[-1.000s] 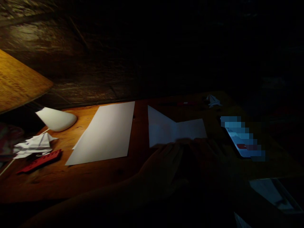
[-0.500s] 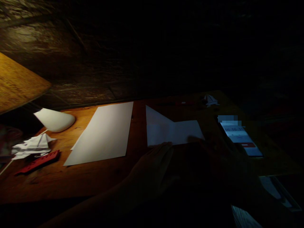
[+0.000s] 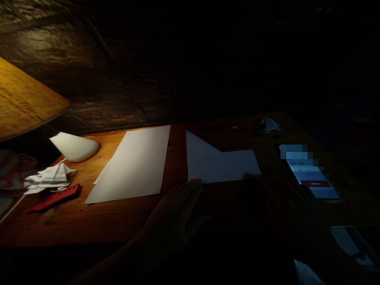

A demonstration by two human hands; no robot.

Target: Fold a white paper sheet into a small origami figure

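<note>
A white sheet of paper (image 3: 219,166), folded so that a pointed flap stands out at its far left, lies on the wooden table. Along its near edge, toward the left corner, rest the fingertips of my left hand (image 3: 178,209); the fingers are stretched out and the hand is open. My right hand (image 3: 273,194) is mostly lost in shadow. One outstretched fingertip of it touches the paper's near right corner, and the hand looks open. Left of the folded sheet lie larger flat white sheets (image 3: 133,166), one over another.
A lamp with a yellowish shade (image 3: 26,99) and white base (image 3: 75,146) stands at left. Nearby are a crumpled-looking folded paper (image 3: 50,178) and a red object (image 3: 56,198). At right lie a lit phone (image 3: 311,178) and another folded paper (image 3: 270,124). A dark wall rises behind.
My left hand has slid left along the near edge of the folded paper. My right fingertip stays at its right corner. The whole view has shifted slightly.
</note>
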